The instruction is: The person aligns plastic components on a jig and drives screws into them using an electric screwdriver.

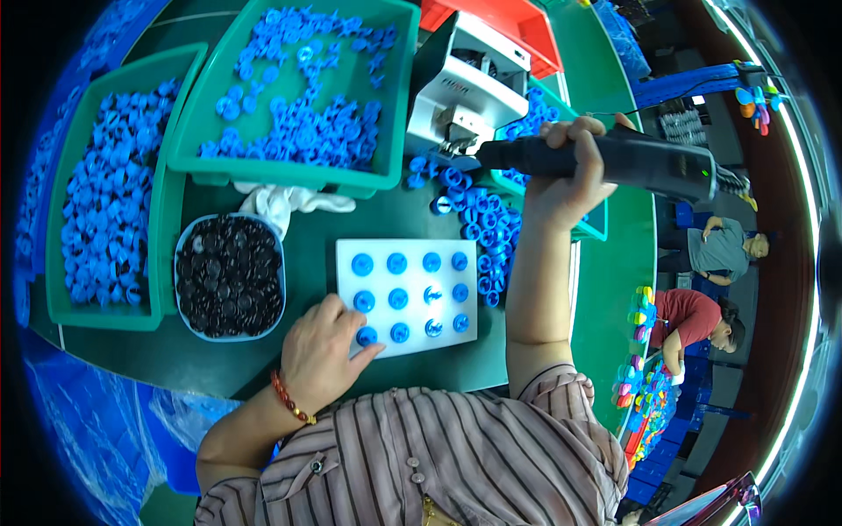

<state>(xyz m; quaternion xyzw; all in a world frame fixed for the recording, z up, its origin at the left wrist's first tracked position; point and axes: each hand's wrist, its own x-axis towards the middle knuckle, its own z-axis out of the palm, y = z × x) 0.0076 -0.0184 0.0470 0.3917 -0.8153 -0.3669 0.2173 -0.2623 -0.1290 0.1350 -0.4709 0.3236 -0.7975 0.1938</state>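
— Holding what, that right hand (pixel 568 180)?
— A black power tool (pixel 614 162), grip closed around it, raised above the green counter (pixel 311 250).
— And the left hand (pixel 323 351)?
— Fingers resting, holding nothing, on the white tray (pixel 412 302) (blue caps (pixel 398 299) seated in rows).

Left hand (pixel 323 355) on white tray (pixel 351 326) of blue caps (pixel 397 298), right hand (pixel 570 175) gripping black tool (pixel 645 162), green bins (pixel 396 96) far left

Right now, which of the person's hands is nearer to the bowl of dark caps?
Left. The left hand rests on the white tray just beside the bowl of dark caps; the right hand is raised far across, holding the black power tool.
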